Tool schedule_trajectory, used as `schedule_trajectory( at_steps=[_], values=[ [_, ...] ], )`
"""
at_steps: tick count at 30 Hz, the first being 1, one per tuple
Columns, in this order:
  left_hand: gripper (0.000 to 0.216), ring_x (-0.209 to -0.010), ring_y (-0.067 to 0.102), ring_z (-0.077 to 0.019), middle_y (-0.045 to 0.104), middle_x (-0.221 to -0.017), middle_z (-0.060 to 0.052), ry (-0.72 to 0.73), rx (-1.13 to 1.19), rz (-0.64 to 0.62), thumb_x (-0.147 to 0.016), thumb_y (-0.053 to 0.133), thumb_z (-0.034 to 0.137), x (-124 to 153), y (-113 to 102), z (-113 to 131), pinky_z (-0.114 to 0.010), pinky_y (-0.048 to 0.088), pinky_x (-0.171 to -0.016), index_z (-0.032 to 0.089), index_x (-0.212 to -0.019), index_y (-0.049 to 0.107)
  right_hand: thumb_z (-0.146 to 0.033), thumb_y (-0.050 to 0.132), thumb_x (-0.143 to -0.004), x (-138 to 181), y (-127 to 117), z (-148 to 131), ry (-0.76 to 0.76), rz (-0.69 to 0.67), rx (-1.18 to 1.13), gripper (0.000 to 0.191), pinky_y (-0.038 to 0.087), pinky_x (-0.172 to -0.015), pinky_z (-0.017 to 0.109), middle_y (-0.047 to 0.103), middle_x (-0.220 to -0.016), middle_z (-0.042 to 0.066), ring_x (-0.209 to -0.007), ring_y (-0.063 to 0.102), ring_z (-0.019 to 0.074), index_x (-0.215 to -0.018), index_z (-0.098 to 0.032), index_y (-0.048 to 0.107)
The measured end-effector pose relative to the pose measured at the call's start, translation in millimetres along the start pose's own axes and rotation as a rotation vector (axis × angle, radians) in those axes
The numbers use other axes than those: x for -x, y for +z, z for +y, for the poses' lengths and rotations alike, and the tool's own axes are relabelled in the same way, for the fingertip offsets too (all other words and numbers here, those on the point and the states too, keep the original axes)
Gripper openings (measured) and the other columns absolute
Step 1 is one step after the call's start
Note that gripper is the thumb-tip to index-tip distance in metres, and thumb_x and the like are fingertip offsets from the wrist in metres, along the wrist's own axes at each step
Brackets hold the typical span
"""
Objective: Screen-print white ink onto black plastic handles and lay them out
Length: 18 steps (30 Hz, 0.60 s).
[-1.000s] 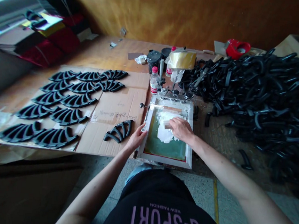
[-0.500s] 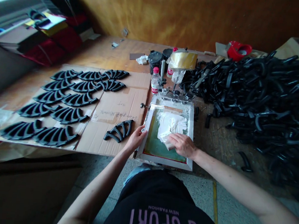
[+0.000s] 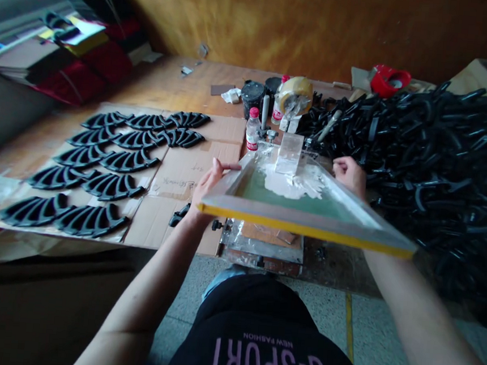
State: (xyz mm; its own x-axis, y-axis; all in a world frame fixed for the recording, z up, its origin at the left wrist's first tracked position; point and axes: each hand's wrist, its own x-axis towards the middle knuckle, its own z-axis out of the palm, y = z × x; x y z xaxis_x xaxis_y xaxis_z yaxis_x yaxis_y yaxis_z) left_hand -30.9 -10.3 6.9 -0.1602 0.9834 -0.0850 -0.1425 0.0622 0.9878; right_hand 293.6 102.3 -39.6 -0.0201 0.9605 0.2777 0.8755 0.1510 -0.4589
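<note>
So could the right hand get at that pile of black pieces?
Probably yes: the right hand appears close beside the black pile, with the tilted frame on its other side.

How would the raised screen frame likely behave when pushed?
The screen frame is probably stiff: it looks straight-edged even while raised. Its green mesh may flex slightly, being a thin-looking sheet. The white paste could smear, lying in a ragged, exposed patch.

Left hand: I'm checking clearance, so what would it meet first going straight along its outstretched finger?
Likely the left rail of the tilted frame, beside the left hand; depth is unclear, so they may touch.
</note>
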Motion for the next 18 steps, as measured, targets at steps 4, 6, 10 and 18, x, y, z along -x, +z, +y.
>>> schedule_trajectory(
  at_steps=[4, 6, 10, 18],
  values=[
    [0.061, -0.073, 0.066, -0.013, 0.069, -0.086, -0.007, 0.087, 0.131, 0.005, -0.091, 0.038, 0.066, -34, 20, 25, -0.022, 0.051, -0.059, 0.014, -0.114, 0.062, -0.034, 0.069, -0.082, 59, 39, 8, -0.113, -0.235, 0.01, 0.021, 0.052, -0.066, 0.025, 0.067, -0.076, 0.002, -0.07, 0.06, 0.0138, -0.08, -0.013, 0.069],
    [0.067, -0.076, 0.067, -0.0135, 0.07, -0.084, -0.007, 0.065, 0.172, 0.043, -0.09, 0.035, 0.068, -37, 25, 18, -0.021, 0.051, -0.06, 0.014, -0.122, 0.058, -0.034, 0.076, -0.077, 88, 60, -4, -0.24, -0.372, 0.069, 0.021, 0.051, -0.076, 0.029, 0.068, -0.088, 0.006, -0.083, 0.062, 0.0181, -0.079, -0.015, 0.067],
    [0.07, -0.072, 0.068, -0.0178, 0.072, -0.089, -0.012, -0.284, 0.18, -0.036, -0.085, 0.044, 0.071, 6, 36, -36, -0.023, 0.05, -0.051, 0.013, -0.122, 0.057, -0.027, 0.06, -0.09, 121, 75, -41, -0.222, -0.496, 0.223, 0.015, 0.047, -0.081, 0.033, 0.067, -0.091, 0.013, -0.09, 0.061, 0.0227, -0.085, -0.014, 0.062],
    [0.047, -0.084, 0.072, -0.0221, 0.068, -0.117, -0.017, -0.675, 0.234, 0.036, -0.086, 0.055, 0.058, 85, 15, -123, -0.028, 0.055, -0.058, 0.014, -0.104, 0.06, -0.026, 0.049, -0.096, 120, 65, -49, -0.484, -0.443, -0.222, 0.02, 0.044, -0.083, 0.029, 0.066, -0.092, 0.005, -0.09, 0.059, 0.017, -0.083, -0.021, 0.061]
  ],
)
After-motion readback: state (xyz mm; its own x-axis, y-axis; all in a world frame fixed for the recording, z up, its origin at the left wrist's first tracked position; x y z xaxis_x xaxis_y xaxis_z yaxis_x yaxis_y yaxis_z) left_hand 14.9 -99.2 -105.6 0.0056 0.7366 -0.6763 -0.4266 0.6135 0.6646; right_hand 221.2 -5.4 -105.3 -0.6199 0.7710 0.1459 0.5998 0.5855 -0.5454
